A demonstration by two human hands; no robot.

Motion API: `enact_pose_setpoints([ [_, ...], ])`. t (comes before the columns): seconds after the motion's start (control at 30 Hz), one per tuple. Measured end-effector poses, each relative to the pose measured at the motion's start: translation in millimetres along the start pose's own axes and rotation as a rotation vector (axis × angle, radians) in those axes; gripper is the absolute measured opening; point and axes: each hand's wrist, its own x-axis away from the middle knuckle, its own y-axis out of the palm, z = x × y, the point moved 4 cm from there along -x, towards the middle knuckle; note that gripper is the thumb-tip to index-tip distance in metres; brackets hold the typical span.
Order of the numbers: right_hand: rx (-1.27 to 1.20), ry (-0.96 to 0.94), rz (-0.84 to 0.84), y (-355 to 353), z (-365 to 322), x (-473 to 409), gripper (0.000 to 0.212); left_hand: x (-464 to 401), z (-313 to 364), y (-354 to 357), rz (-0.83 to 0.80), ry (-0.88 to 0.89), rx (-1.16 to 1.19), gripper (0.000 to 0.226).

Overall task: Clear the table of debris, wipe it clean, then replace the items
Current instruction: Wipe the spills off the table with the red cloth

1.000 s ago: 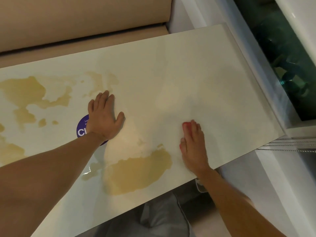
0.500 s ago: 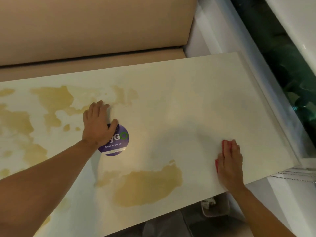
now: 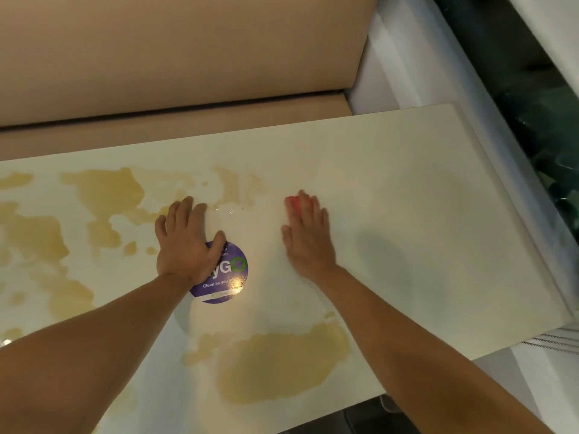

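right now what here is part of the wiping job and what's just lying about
Part of the job:
- table
- yellowish spills
- red cloth under the right hand
- left hand, resting flat

Just there:
- purple round sticker
- beige bench

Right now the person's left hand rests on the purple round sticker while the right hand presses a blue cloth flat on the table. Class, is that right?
Not quite. In the head view the cloth under the right hand is red, not blue. The rest holds: the left hand rests on the purple round sticker, and the cloth is pressed flat on the table.
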Motion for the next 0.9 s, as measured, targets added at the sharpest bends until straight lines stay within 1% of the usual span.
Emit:
enact_pose_setpoints([
  [0.1,-0.008,-0.14,-0.047,15,-38,20,0.061,-1,-3,0,0.005,-0.003,0.019,0.065],
  [0.2,-0.005,-0.296,-0.119,24,-48,64,0.062,-1,-5,1,0.007,-0.015,0.038,0.063],
  [0.3,0.025,-0.405,-0.191,25,-24,101,0.062,-2,-5,2,0.004,-0.018,0.045,0.062],
  [0.4,0.097,-0.465,-0.217,15,12,104,0.061,-2,-5,1,0.001,-0.018,0.039,0.062],
  [0.5,0.163,-0.433,-0.198,-1,46,77,0.061,-2,-5,1,-0.002,-0.017,0.04,0.061],
  [0.63,0.118,-0.234,-0.142,-19,61,9,0.058,-2,-5,2,-0.011,-0.013,0.026,0.06],
  [0.77,0.075,-0.084,-0.058,-16,22,-56,0.056,-2,-5,2,-0.013,-0.015,0.026,0.06],
  [0.83,0.052,-0.074,-0.038,-9,-11,-76,0.057,-2,-5,1,-0.014,-0.015,0.034,0.06],
  [0.9,0.023,-0.126,-0.036,1,-44,-80,0.058,-2,-5,1,-0.016,-0.02,0.042,0.06],
])
